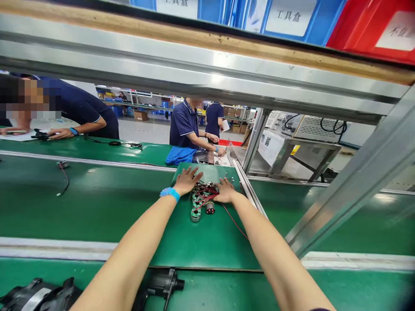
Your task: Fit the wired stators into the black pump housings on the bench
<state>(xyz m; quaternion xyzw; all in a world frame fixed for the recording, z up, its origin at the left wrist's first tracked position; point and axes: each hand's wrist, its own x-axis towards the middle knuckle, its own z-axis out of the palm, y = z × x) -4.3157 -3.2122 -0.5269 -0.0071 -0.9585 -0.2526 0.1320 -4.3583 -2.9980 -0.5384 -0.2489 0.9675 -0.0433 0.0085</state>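
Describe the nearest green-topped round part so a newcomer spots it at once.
Start at the green board in mid-picture. On it, between and just below the left hand and right hand, wired round parts cluster. The green-topped round part is the one closest to the camera; the cylinder to its right shows no green.

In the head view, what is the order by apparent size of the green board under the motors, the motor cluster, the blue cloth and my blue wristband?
Largest to smallest:
Green board
Motor cluster
Blue cloth
Blue wristband
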